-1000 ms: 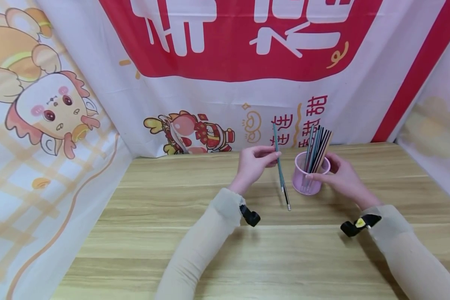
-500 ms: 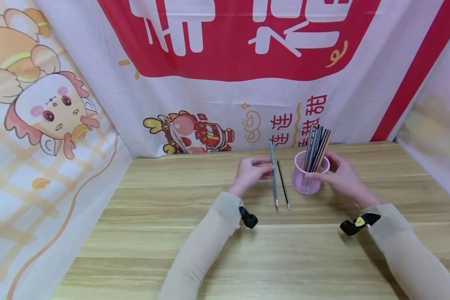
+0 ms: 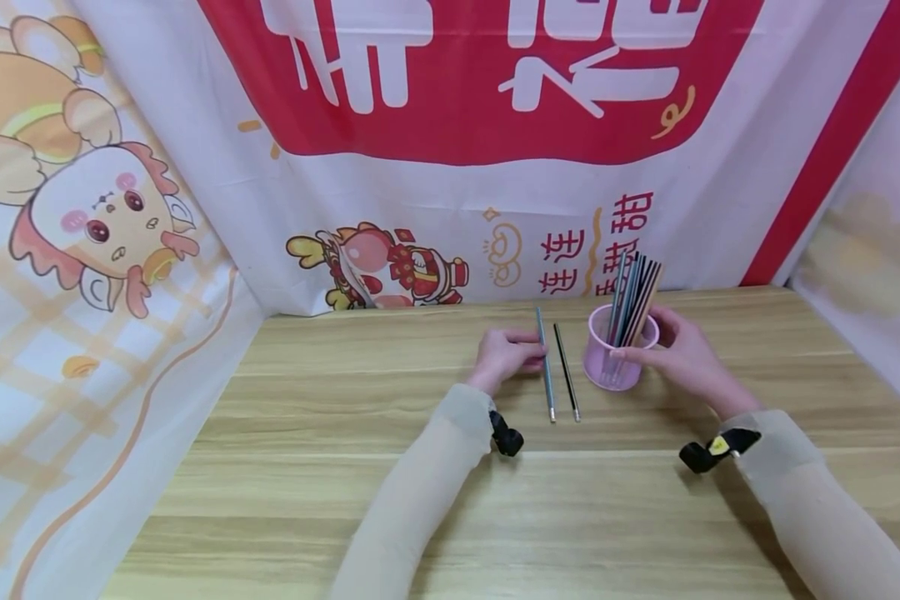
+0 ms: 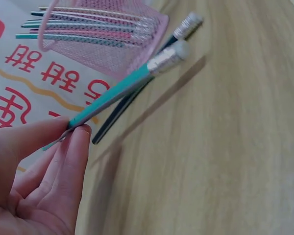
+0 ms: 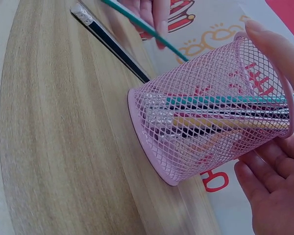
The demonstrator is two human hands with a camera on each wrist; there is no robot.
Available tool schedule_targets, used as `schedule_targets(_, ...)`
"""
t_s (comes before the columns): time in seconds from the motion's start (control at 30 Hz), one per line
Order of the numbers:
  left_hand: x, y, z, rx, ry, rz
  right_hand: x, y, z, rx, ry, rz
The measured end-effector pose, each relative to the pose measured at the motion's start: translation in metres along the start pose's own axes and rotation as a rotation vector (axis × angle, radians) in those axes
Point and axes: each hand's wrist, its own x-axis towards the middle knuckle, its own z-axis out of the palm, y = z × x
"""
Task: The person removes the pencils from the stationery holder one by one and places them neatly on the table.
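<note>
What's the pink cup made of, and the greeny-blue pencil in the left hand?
Pink cup: probably metal with a smooth coating; it shows fine open mesh, though plastic is possible. Greeny-blue pencil: maybe painted wood, with smooth, even colour. Its silvery band looks like shiny metal; the blunt whitish end could be rubber.

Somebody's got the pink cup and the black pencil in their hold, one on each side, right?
Not quite: the left grip pinches a blue-green pencil, not the black pencil. The left wrist view shows it, with the black one lying on the table. The right grip does hold the pink cup.
</note>
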Motion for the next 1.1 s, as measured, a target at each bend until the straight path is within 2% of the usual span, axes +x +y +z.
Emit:
schedule_targets(0.33, 0.003, -0.006, 0.01, 0.044, 0.056, -0.024, 0.0, 0.005, 0.0, 0.007, -0.003, 0.01)
schedule_targets(0.6, 0.002, -0.003, 0.017, 0.093, 0.112, -0.028, 0.0, 0.002, -0.001, 0.018, -0.01, 0.015)
schedule_targets(0.93, 0.009, -0.002, 0.017, 0.202, 0.16, -0.071, -0.001, -0.002, 0.001, 0.04, -0.007, 0.035)
schedule_targets(1.1, 0.009, -0.002, 0.017, 0.218, 0.166, -0.073, -0.001, -0.003, 0.002, 0.042, -0.007, 0.047)
